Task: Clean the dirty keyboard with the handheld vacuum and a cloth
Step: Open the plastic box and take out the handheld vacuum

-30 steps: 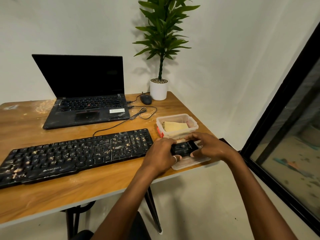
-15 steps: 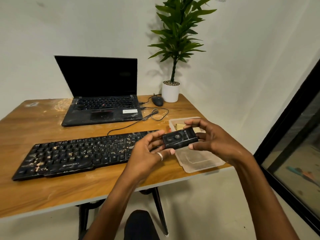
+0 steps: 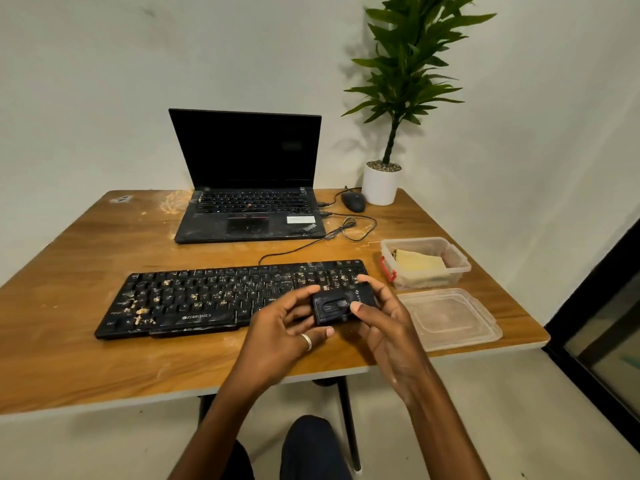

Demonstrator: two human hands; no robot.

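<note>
A small black vacuum (image 3: 343, 304) is gripped by both the left hand (image 3: 280, 336) and right hand (image 3: 384, 320), held above the crumb-strewn keyboard's (image 3: 207, 296) right end; a cloth (image 3: 420, 265) lies in a tub (image 3: 457, 268).

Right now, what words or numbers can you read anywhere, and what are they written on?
"ZEBRONICS": white letters on the front edge of the dirty keyboard.
Handheld vacuum, held in both hands: white print near its right end, partly covered, too unclear to read.
Laptop: a white sticker on the palm rest, print too small to read.
Key legends on both keyboards: too small or crumb-covered to read.
</note>
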